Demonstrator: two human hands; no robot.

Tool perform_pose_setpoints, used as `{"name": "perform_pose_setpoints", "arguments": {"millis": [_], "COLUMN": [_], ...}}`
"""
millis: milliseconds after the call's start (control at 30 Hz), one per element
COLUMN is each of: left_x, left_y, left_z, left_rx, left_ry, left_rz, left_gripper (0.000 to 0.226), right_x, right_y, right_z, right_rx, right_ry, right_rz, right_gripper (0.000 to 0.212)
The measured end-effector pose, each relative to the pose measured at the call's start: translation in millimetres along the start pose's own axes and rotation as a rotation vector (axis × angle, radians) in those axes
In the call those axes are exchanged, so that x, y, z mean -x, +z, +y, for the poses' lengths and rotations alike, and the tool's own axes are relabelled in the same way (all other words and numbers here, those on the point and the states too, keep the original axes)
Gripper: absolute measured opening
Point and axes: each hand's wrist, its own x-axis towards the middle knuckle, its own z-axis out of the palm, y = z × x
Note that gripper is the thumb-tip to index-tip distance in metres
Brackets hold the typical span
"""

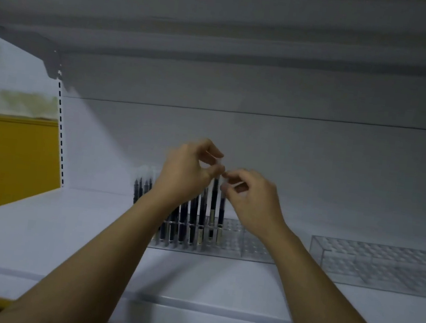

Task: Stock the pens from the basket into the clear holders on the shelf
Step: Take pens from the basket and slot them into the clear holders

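The left hand (192,171) and the right hand (251,199) meet fingertip to fingertip, each pinching the top of one pen (213,204). This is probably to keep it upright as it goes down into a free hole of the clear holder (239,241) on the shelf (68,240). The pen is slim and dark with a pale cap, standing higher than the row (188,220) beside it.

I count two clear holders (244,243) (381,265) on one shelf (63,237). Of the pens (202,213), four show left of the left arm and seven right of it, so at least eleven; the arm hides any between, and blur makes the tally rough. Two hands are up: left hand (186,174) and right hand (252,201).
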Motion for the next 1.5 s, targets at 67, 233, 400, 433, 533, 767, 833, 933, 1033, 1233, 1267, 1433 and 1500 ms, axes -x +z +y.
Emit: {"name": "perform_pose_setpoints", "arguments": {"millis": [67, 233, 400, 433, 533, 767, 833, 933, 1033, 1233, 1267, 1433, 1500], "left_x": [4.3, 12.7, 9.0, 8.2, 9.2, 29.8, 42.4, 68.7, 100.7, 166.5, 178.1, 241.3, 270.0], "left_y": [5.6, 10.8, 11.3, 12.4, 16.5, 6.8, 2.3, 1.1, 3.8, 10.2, 11.9, 25.4, 35.1], "left_z": [-2.3, -10.8, -10.6, -11.1, -10.8, -2.3, 1.6, 7.2, 8.1, 6.4, 6.9, 12.0, 12.0], "left_rx": [-0.044, -0.133, -0.217, -0.276, -0.391, -0.449, -0.448, -0.449, -0.448, -0.41, -0.409, -0.381, -0.383], "left_ry": [-0.005, 0.006, -0.035, -0.048, -0.068, 0.033, 0.08, 0.136, 0.15, 0.155, 0.154, 0.141, 0.141], "left_rz": [-0.055, 0.036, 0.045, 0.027, -0.018, 0.01, 0.04, 0.062, 0.032, -0.014, -0.022, 0.038, 0.057], "left_gripper": [0.017, 0.019, 0.022, 0.022, 0.022, 0.039, 0.044, 0.045, 0.044, 0.041, 0.041, 0.031, 0.03], "right_x": [9.3, 26.2, 27.7, 28.0, 29.1, 41.8, 51.5, 64.8, 82.0, 134.6, 144.6, 207.7, 238.3], "right_y": [-0.8, -5.5, -7.1, -7.2, -8.2, -10.1, -12.0, -19.8, -29.6, -42.3, -42.9, -43.2, -40.7], "right_z": [2.0, 2.9, -3.8, -4.7, -6.4, -9.1, -11.6, -20.0, -33.4, -49.3, -49.5, -42.6, -32.8], "right_rx": [0.08, 0.175, 0.218, 0.219, 0.222, 0.124, 0.151, 0.208, 0.272, 0.372, 0.382, 0.401, 0.406], "right_ry": [0.017, 0.077, 0.087, 0.092, 0.108, 0.204, 0.181, 0.132, 0.076, 0.026, 0.03, -0.012, -0.049], "right_rz": [-0.113, -0.254, -0.271, -0.274, -0.282, -0.266, -0.251, -0.208, -0.2, -0.219, -0.231, -0.179, -0.12], "right_gripper": [0.037, 0.063, 0.067, 0.068, 0.075, 0.081, 0.082, 0.076, 0.065, 0.059, 0.059, 0.052, 0.048]}}
